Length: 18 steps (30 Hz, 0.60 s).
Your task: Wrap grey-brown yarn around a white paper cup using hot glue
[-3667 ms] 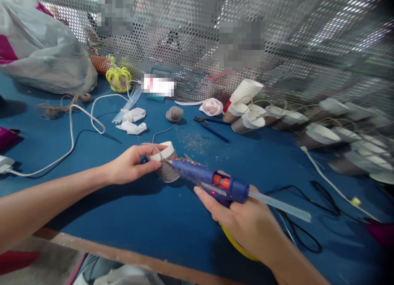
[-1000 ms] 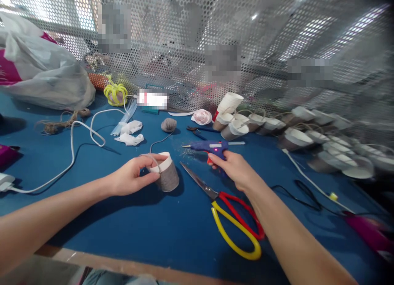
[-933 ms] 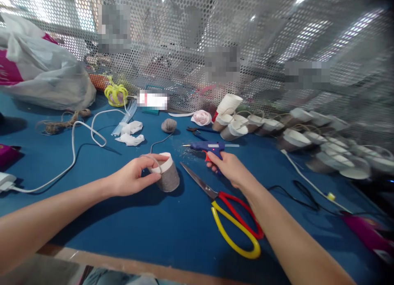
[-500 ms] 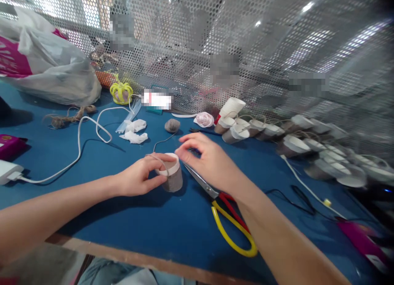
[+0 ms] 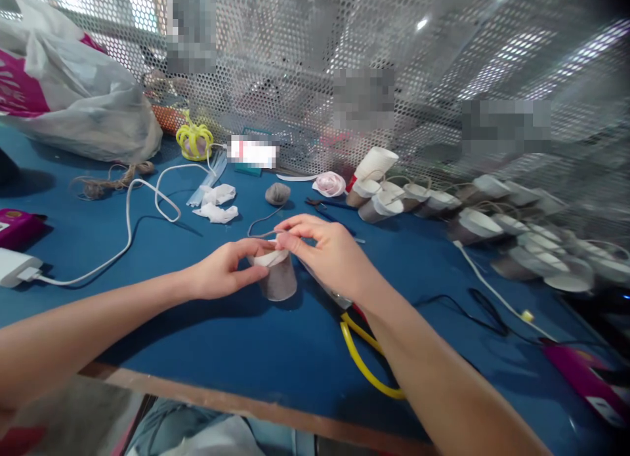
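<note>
A small paper cup (image 5: 279, 279), brown with a white rim, stands slightly tilted on the blue table. My left hand (image 5: 231, 266) grips its rim from the left, thumb outside and fingers at the opening. Pinched at the rim's far right side, my right hand (image 5: 319, 246) has thumb and fingertips closed on a thin grey cord (image 5: 263, 235). That cord runs back to a small grey yarn ball (image 5: 277, 193). Under my right wrist lie scissors with yellow and red handles (image 5: 361, 364), partly hidden by the forearm.
Several similar cups (image 5: 477, 225) with cord handles stand at the right. Pliers (image 5: 325, 208) and a pink ribbon roll (image 5: 329, 184) lie behind my hands. Crumpled white scraps (image 5: 216, 212), a white cable (image 5: 128, 229) and a plastic bag (image 5: 93, 115) occupy the left. A perforated metal screen (image 5: 290, 102) closes the back.
My right hand has moved to the cup's rim and pinched the cord, which it was apart from before. The cup has tilted a little. My left hand keeps its hold.
</note>
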Tool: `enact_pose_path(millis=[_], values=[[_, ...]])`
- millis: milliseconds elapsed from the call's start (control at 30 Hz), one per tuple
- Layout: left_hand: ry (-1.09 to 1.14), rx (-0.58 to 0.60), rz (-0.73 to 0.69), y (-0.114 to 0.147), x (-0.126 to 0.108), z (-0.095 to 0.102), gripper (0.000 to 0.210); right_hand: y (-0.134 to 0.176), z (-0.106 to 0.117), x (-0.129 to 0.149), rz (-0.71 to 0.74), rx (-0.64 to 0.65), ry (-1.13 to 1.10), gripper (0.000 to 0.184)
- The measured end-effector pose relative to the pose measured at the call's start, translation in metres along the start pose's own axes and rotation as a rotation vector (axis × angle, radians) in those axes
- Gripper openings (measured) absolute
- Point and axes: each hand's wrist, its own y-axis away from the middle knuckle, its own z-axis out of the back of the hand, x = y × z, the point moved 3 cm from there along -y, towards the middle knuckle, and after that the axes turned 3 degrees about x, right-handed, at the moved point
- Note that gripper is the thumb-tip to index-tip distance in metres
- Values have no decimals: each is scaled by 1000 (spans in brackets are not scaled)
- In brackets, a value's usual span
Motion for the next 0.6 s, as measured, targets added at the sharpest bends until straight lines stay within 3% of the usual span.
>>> enact_pose_path(millis=[167,333,600], values=[[221,74,56,0,-1,-1,34,16,11,-14,-99,-131,-142,21],[379,105,127,0,-4,-3,35,35,13,-27,-231,-199,-245,22],[408,124,157,2,-7,-4,29,43,9,-29,-223,-219,-250,17]])
